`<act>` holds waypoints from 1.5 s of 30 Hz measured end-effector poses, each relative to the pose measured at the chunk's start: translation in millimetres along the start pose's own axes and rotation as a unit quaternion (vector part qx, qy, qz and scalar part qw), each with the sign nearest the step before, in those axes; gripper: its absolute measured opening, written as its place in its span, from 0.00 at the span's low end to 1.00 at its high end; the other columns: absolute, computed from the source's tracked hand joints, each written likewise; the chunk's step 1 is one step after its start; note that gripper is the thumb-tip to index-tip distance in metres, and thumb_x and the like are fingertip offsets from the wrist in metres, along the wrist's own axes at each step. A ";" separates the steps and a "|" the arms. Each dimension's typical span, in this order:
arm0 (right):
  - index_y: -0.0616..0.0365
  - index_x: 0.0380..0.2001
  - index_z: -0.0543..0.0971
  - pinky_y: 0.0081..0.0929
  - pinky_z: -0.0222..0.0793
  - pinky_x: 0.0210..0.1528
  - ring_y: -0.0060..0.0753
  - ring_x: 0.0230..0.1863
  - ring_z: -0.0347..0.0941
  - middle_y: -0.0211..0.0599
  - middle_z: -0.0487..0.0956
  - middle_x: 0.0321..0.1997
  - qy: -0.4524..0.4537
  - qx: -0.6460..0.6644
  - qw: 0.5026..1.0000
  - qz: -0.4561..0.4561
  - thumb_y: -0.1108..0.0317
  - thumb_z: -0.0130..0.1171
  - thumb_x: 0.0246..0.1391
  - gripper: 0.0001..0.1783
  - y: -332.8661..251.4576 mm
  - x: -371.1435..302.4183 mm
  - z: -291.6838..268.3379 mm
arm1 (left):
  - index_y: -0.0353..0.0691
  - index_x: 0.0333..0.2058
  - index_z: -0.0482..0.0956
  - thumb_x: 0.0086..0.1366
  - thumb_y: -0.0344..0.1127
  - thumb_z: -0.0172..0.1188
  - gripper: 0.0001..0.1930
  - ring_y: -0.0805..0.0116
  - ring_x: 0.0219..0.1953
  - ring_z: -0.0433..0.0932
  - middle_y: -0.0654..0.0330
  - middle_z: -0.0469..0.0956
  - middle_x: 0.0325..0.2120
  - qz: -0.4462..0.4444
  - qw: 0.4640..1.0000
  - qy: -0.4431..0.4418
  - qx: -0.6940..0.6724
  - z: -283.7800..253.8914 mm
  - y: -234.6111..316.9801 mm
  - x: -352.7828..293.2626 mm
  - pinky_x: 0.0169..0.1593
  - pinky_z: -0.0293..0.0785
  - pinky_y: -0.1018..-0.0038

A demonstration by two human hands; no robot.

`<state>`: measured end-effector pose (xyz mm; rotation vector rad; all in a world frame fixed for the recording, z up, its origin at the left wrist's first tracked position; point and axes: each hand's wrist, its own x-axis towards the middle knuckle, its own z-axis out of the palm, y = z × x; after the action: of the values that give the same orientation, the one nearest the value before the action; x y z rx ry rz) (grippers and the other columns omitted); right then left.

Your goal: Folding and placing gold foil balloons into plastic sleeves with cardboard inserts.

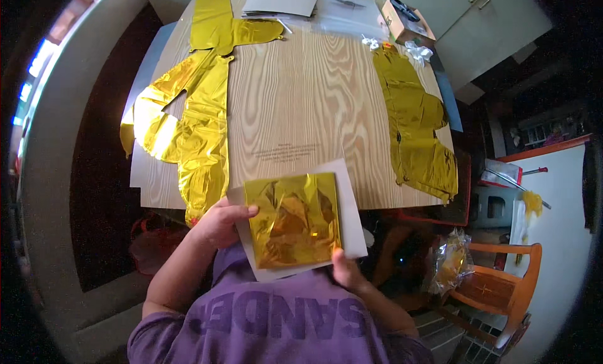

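A folded square of shiny gold foil (292, 222) lies on a pale card (352, 221) held near my body at the table's front edge. My left hand (220, 223) grips the left side, its thumb on top of the foil and its fingers hidden beneath the card. At the lower right corner, my right hand (347, 271) pinches the foil and card, thumb uppermost. Flat gold foil balloons (207, 122) are spread down the left side of the table, nearest my left hand. Another flat foil balloon (411, 122) lies along the right side.
On the wood-grain table (289, 100), a stack of pale cards (279, 1) and clear plastic bags (348, 15) lie at the far edge. A small box (408, 25) holding a black item stands far right, near crumpled white bits (418, 52). A wooden chair (496, 282) with a clear bag (451, 263) stands right.
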<state>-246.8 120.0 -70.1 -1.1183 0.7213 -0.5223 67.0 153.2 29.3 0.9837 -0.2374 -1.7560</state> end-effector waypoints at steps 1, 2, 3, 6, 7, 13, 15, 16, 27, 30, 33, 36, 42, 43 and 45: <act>0.63 0.66 0.62 0.40 0.59 0.68 0.39 0.67 0.63 0.42 0.69 0.65 -0.014 0.051 0.999 -0.005 0.40 0.49 0.66 0.40 -12.7 -5.0 -7.7 | 0.32 0.61 0.68 0.64 0.31 0.60 0.27 0.58 0.56 0.78 0.52 0.77 0.54 -0.026 0.999 -0.030 -0.028 -7.5 -0.8 0.4 0.61 0.71 0.60; 0.63 0.68 0.60 0.41 0.59 0.69 0.40 0.68 0.63 0.43 0.68 0.67 -0.025 0.101 0.995 -0.013 0.37 0.49 0.64 0.44 -26.7 -7.6 -16.7 | 0.32 0.61 0.68 0.65 0.31 0.60 0.27 0.58 0.56 0.78 0.52 0.77 0.55 -0.033 0.999 -0.037 -0.022 -9.7 -1.9 0.7 0.62 0.71 0.60; 0.62 0.70 0.58 0.42 0.59 0.70 0.40 0.70 0.62 0.44 0.67 0.69 -0.017 0.125 0.992 -0.022 0.34 0.49 0.62 0.48 -47.9 -5.6 -22.7 | 0.33 0.61 0.68 0.65 0.31 0.60 0.27 0.58 0.56 0.77 0.52 0.77 0.55 -0.040 0.998 -0.047 -0.016 -6.9 -0.6 3.7 0.62 0.71 0.60; 0.67 0.63 0.68 0.35 0.67 0.63 0.33 0.57 0.74 0.41 0.79 0.56 0.054 0.167 0.985 -0.002 0.37 0.51 0.63 0.43 -116.5 28.1 -32.7 | 0.34 0.62 0.68 0.69 0.37 0.58 0.25 0.58 0.56 0.77 0.51 0.77 0.56 -0.104 0.993 -0.053 0.017 0.5 -1.5 16.4 0.62 0.72 0.60; 0.66 0.61 0.70 0.33 0.66 0.62 0.32 0.57 0.74 0.41 0.80 0.55 0.054 0.160 0.986 0.014 0.42 0.49 0.66 0.37 -126.5 39.4 -40.8 | 0.34 0.62 0.69 0.71 0.40 0.57 0.25 0.58 0.56 0.77 0.51 0.76 0.56 -0.133 0.989 -0.058 0.030 4.7 -2.6 22.6 0.62 0.72 0.60; 0.63 0.49 0.80 0.25 0.64 0.59 0.26 0.51 0.74 0.36 0.81 0.50 0.137 0.043 0.990 0.017 0.56 0.50 0.69 0.21 -144.1 58.1 -17.2 | 0.34 0.62 0.69 0.75 0.57 0.44 0.31 0.59 0.56 0.78 0.52 0.76 0.57 -0.089 0.995 -0.039 -0.005 19.7 0.5 22.3 0.61 0.73 0.61; 0.64 0.47 0.80 0.25 0.68 0.56 0.26 0.49 0.76 0.35 0.82 0.48 0.135 0.094 0.986 0.017 0.61 0.52 0.69 0.17 -141.3 49.1 -0.3 | 0.35 0.60 0.69 0.76 0.53 0.44 0.28 0.60 0.54 0.79 0.52 0.77 0.55 -0.099 0.992 0.051 -0.055 25.2 0.2 8.5 0.59 0.74 0.62; 0.64 0.49 0.79 0.25 0.67 0.58 0.27 0.51 0.76 0.36 0.81 0.50 0.168 0.007 0.984 0.053 0.62 0.52 0.69 0.16 -124.7 39.8 -5.7 | 0.35 0.59 0.70 0.76 0.52 0.45 0.26 0.61 0.52 0.80 0.52 0.78 0.53 -0.076 0.995 0.046 -0.042 22.9 -4.3 2.9 0.58 0.75 0.64; 0.60 0.55 0.74 0.24 0.64 0.57 0.21 0.51 0.71 0.27 0.78 0.51 0.116 0.065 0.974 0.182 0.57 0.53 0.69 0.20 -122.0 -22.3 18.2 | 0.40 0.46 0.77 0.77 0.46 0.48 0.16 0.79 0.39 0.77 0.68 0.80 0.39 -0.087 0.996 0.032 0.009 4.4 -38.0 -66.2 0.45 0.74 0.77; 0.59 0.54 0.75 0.24 0.65 0.54 0.21 0.50 0.71 0.25 0.78 0.50 0.153 0.062 0.958 0.233 0.57 0.54 0.68 0.19 -126.5 -38.3 26.0 | 0.39 0.49 0.76 0.77 0.45 0.47 0.16 0.78 0.41 0.78 0.66 0.80 0.41 -0.055 0.996 0.038 0.066 -0.2 -45.8 -74.5 0.46 0.74 0.76; 0.59 0.52 0.75 0.24 0.67 0.53 0.21 0.48 0.72 0.27 0.79 0.48 0.157 0.050 0.959 0.232 0.60 0.53 0.68 0.17 -110.1 -36.7 13.6 | 0.37 0.51 0.75 0.77 0.43 0.47 0.17 0.76 0.44 0.78 0.64 0.80 0.44 -0.057 0.996 0.055 0.048 9.5 -41.4 -61.2 0.50 0.74 0.75; 0.64 0.57 0.72 0.31 0.68 0.59 0.31 0.54 0.75 0.39 0.78 0.53 0.149 0.084 0.965 0.198 0.62 0.54 0.66 0.21 -96.3 6.2 -12.7 | 0.35 0.53 0.74 0.77 0.42 0.47 0.17 0.73 0.46 0.78 0.62 0.80 0.46 -0.033 0.996 0.058 0.057 11.9 -31.8 -28.3 0.51 0.74 0.74; 0.65 0.61 0.66 0.31 0.62 0.66 0.29 0.60 0.71 0.38 0.76 0.58 0.036 0.134 0.988 0.074 0.75 0.57 0.61 0.25 -99.9 18.0 2.2 | 0.34 0.56 0.72 0.74 0.35 0.52 0.16 0.70 0.53 0.78 0.59 0.80 0.51 -0.052 0.998 0.031 0.033 8.0 -34.6 -34.0 0.61 0.72 0.70; 0.65 0.62 0.65 0.31 0.61 0.67 0.29 0.61 0.70 0.38 0.75 0.60 0.033 0.135 0.988 0.074 0.76 0.58 0.60 0.28 -92.4 14.4 -0.4 | 0.35 0.58 0.72 0.70 0.28 0.57 0.18 0.70 0.52 0.79 0.58 0.80 0.51 -0.067 0.997 0.029 0.029 8.7 -34.4 -33.9 0.60 0.72 0.69; 0.65 0.63 0.63 0.32 0.60 0.68 0.29 0.62 0.69 0.39 0.74 0.61 0.028 0.120 0.990 0.073 0.77 0.60 0.59 0.31 -86.8 10.1 -2.3 | 0.35 0.60 0.69 0.66 0.25 0.61 0.24 0.70 0.53 0.78 0.59 0.79 0.52 -0.045 0.996 0.030 0.066 9.9 -36.1 -31.2 0.61 0.72 0.70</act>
<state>-243.7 80.3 7.7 -0.8230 0.7625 -0.5026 38.0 192.3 30.2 1.1568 -0.2781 -1.8063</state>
